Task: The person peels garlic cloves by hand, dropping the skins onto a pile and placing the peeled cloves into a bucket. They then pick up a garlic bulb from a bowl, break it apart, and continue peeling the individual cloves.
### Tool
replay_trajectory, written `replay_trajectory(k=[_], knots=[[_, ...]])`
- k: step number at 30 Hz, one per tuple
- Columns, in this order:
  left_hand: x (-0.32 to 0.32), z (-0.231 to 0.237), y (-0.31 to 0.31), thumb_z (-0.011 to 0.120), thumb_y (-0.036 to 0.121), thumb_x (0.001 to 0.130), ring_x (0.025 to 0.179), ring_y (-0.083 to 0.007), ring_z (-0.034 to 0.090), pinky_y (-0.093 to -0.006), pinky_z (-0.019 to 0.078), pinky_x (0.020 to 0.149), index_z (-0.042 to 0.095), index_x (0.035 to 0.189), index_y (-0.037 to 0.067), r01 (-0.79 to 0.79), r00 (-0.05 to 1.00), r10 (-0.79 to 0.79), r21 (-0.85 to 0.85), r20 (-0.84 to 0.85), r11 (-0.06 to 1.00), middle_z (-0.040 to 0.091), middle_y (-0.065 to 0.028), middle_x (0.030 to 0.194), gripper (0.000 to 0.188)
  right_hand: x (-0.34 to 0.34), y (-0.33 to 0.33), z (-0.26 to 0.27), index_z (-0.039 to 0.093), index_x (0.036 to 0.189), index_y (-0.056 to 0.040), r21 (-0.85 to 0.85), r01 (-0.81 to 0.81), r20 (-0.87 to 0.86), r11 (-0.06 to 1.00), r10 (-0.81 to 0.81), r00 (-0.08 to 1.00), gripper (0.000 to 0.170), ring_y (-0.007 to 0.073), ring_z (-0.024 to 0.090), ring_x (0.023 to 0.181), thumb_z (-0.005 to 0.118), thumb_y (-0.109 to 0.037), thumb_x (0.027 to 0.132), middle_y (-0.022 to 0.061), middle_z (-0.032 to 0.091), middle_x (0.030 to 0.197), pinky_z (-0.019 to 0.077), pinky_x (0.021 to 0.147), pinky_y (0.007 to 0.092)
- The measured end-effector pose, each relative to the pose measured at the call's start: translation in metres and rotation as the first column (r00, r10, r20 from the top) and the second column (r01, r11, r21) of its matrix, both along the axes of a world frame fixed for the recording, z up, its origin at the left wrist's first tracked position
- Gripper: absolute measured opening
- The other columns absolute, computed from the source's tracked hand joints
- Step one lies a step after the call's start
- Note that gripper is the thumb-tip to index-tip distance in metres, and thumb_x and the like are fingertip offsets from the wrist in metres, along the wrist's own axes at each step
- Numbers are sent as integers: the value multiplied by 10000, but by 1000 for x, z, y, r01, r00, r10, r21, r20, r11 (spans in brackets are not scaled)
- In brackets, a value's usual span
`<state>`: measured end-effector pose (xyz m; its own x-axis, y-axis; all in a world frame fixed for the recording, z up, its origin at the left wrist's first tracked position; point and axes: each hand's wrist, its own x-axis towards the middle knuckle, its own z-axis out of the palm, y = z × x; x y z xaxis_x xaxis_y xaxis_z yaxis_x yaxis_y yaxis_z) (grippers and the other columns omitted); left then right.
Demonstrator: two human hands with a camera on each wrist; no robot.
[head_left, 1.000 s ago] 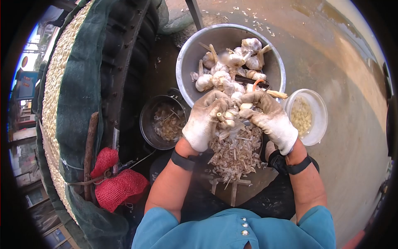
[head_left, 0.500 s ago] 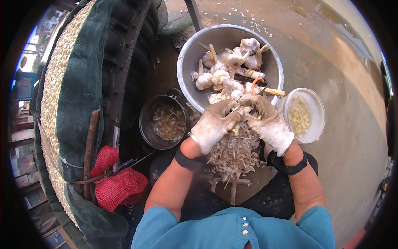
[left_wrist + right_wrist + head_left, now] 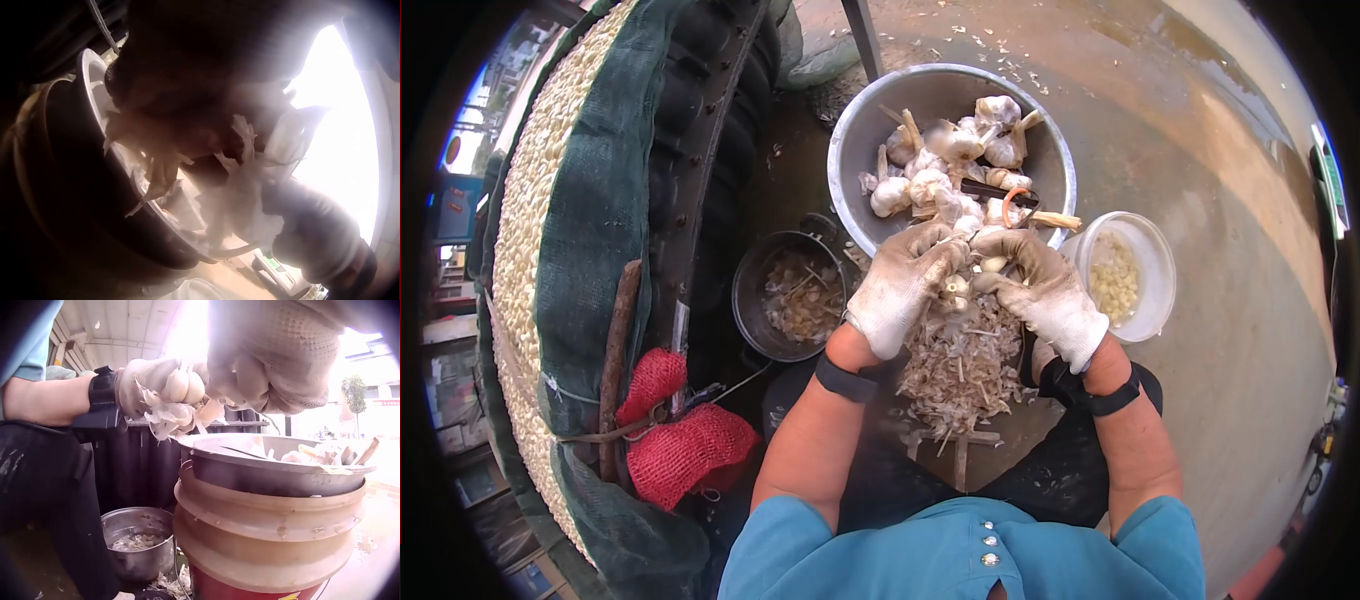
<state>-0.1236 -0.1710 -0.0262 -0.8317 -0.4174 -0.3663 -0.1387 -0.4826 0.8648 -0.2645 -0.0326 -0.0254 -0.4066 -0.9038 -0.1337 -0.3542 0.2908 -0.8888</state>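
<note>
Both hands wear soiled white gloves over the near rim of a metal basin (image 3: 840,170) of garlic bulbs (image 3: 930,186). The left hand (image 3: 903,290) grips a partly opened garlic bulb (image 3: 955,290), whose cloves and torn skin show in the right wrist view beside the left hand (image 3: 147,387). Close against it, the right hand (image 3: 1048,296) pinches a pale clove (image 3: 993,264) with curled fingers. The left wrist view is dark and blurred, with loose skins (image 3: 240,194) hanging below a hand. A dark tool with an orange part (image 3: 1016,200) lies on the bulbs.
A pile of skins (image 3: 962,375) lies below the hands. A white tub (image 3: 1165,280) of peeled cloves stands right, a metal pot (image 3: 745,310) of scraps left. Further left are red net bags (image 3: 690,455), a stick (image 3: 618,350) and green netting (image 3: 590,230).
The hands came together over the bulb, then parted slightly, the left moving back left. The clove between the right fingers shows again, and the bulb's cloves are more visible.
</note>
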Motion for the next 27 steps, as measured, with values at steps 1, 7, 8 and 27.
replay_trajectory(k=[1, 7, 8, 27], knots=[[1, -2, -3, 583, 169, 922, 715, -74, 593, -223, 511, 645, 598, 982, 22, 8, 1000, -8, -24, -1, 1000, 617, -10, 850, 160, 0, 1, -1, 589, 1145, -96, -2, 30, 85, 1000, -30, 996, 324, 220, 634, 1013, 663, -144, 834, 85, 658, 1081, 490, 894, 324], [4, 1, -4, 551, 227, 953, 781, -105, 623, -250, 540, 710, 574, 1040, 27, -53, 987, 63, 70, -145, 996, 624, -32, 909, 219, 3, 4, 5, 593, 1163, -78, -6, 76, 208, 997, -73, 975, 358, 123, 596, 1024, 698, -138, 826, 46, 658, 1091, 458, 926, 285], [4, -1, -5, 543, 240, 958, 800, -112, 626, -259, 545, 724, 572, 1045, 29, -61, 983, 74, 82, -169, 995, 625, -38, 924, 230, 4, 5, 8, 593, 1165, -71, -1, 88, 239, 996, -85, 967, 359, 109, 583, 1026, 700, -137, 830, 42, 656, 1088, 452, 930, 279], [2, -19, 14, 535, 176, 966, 923, -146, 616, -280, 529, 804, 541, 1126, 14, -52, 918, 193, 377, -346, 925, 621, -69, 1055, 228, -43, 69, 44, 636, 1038, -53, 54, 470, -164, 881, -456, 875, 224, 32, 514, 697, 595, -258, 957, -34, 625, 845, 451, 654, 200]])
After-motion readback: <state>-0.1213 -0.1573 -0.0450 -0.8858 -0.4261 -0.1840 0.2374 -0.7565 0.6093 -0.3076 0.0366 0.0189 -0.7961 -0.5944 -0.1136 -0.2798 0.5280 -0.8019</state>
